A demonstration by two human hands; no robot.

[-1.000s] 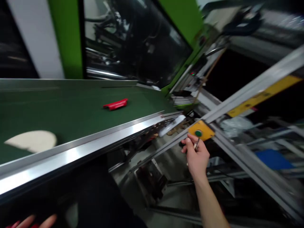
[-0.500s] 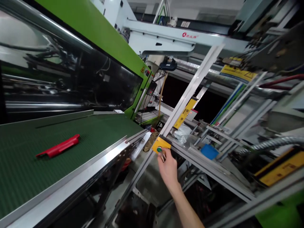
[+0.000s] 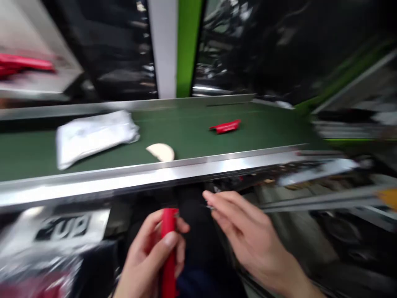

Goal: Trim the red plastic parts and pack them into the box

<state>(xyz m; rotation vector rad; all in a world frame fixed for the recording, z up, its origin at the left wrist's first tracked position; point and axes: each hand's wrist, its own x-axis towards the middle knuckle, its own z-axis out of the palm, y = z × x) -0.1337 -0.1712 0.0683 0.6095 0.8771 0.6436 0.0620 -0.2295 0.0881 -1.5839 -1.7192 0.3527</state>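
My left hand grips a long red plastic part, held upright below the conveyor's edge. My right hand is beside it, fingers stretched toward the part's top, with a thin metal tool pinched at the fingertips. The view is blurred by motion. On the green conveyor belt lie another red part, a pale half-round piece and a white plastic bag.
A shiny steel rail borders the belt's near side. Behind stands a green and white machine with dark windows. A red shape shows at upper left. A labelled plate sits lower left; frame bars run at right.
The view swung left and down from the yellow button box. My right hand left the button and came near my left hand, which now holds a red part in view.
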